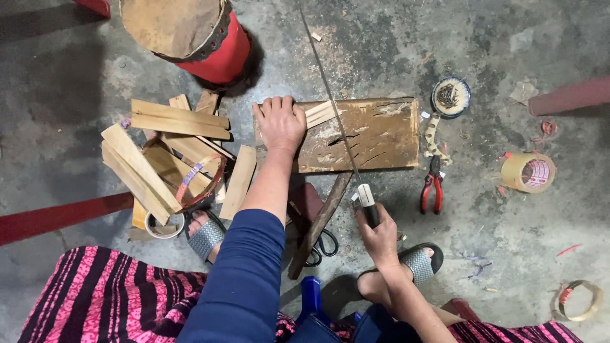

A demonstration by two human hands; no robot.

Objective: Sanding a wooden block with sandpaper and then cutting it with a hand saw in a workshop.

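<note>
**Blade Over Board, Both Hands Engaged**

At the left, a loose pile of pale split wood slats (166, 155) lies on the grey concrete floor (76, 76), with a red cylindrical drum (197, 35) beyond it at the far side. A small white cup (164, 225) sits at the near edge of the pile.

The left hand (279, 122) rests palm down, fingers curled over the far edge of a worn brown rectangular wooden board (375, 134), pinning a pale thin wooden strip (319, 114) against it. The board lies at centre, flat on the floor.

The right hand (380, 236) is closed around the black handle of a long thin-bladed knife (340, 127), whose blade runs far across the board, just right of the strip.

To the right of the board lie red-handled pliers (432, 187), a small round blue-rimmed dish of dark nails (450, 96) and a roll of clear packing tape (527, 172), well apart from both hands.
</note>
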